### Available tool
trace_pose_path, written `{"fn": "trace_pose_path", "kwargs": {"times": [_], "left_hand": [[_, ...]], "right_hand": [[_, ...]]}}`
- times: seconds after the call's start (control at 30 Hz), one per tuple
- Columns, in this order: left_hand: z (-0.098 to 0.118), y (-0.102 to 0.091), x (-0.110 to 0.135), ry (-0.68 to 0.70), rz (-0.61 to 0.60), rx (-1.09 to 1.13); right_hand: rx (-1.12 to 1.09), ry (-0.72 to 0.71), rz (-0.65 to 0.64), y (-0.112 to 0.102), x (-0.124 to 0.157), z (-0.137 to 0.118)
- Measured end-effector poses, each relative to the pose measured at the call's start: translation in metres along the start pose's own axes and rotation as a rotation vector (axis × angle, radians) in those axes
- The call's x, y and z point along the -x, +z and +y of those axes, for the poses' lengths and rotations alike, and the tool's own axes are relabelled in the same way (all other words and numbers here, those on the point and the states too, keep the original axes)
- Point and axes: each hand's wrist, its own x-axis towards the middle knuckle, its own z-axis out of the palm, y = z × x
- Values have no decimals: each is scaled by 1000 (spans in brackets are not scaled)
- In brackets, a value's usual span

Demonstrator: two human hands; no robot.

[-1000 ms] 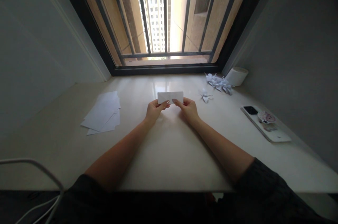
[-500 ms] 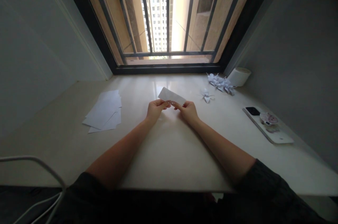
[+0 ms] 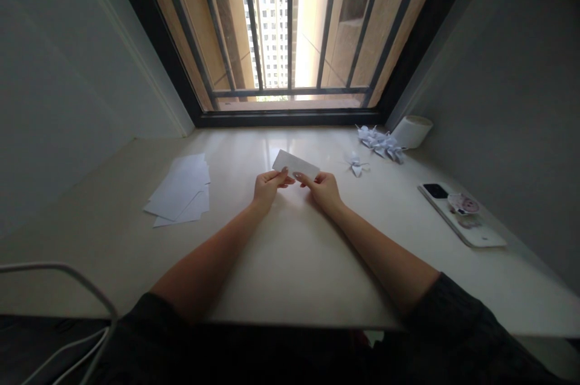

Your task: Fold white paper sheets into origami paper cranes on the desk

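Note:
A folded strip of white paper (image 3: 296, 164) is held up between my two hands over the middle of the sill, slanting down to the right. My left hand (image 3: 268, 187) grips its near left edge, thumb on the front face. On the right, my right hand (image 3: 324, 188) pinches the lower right edge with the thumb laid across the paper. Both sets of fingertips are partly hidden behind the sheet. A single folded paper piece (image 3: 356, 165), shaped like a small crane, lies just right of my right hand.
Loose white sheets (image 3: 180, 188) are stacked at the left. Several folded paper pieces (image 3: 380, 142) lie by a white roll (image 3: 412, 131) at the back right. A phone (image 3: 462, 216) rests on the right. A cable (image 3: 67, 269) loops at the lower left; a barred window (image 3: 290, 120) closes the back.
My left thumb has shifted up onto the paper's face and apart from the right thumb. The paper stays nearly in place, and the whole view has shifted very slightly.

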Motion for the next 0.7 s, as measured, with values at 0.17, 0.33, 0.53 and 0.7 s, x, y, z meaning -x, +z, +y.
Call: {"fn": "trace_pose_path", "kwargs": {"times": [0.17, 0.33, 0.53, 0.7], "left_hand": [[-2, -1, -2, 4, -15, 24], [-1, -1, -1, 9, -15, 23], [2, 0, 1, 31, -18, -10], [2, 1, 3, 54, -58, -66]], "right_hand": [[-7, 14, 2, 0, 0, -2], [-3, 15, 14, 1, -1, 1], [6, -4, 94, -1, -1, 3], [-31, -8, 184, -4, 0, -1]]}}
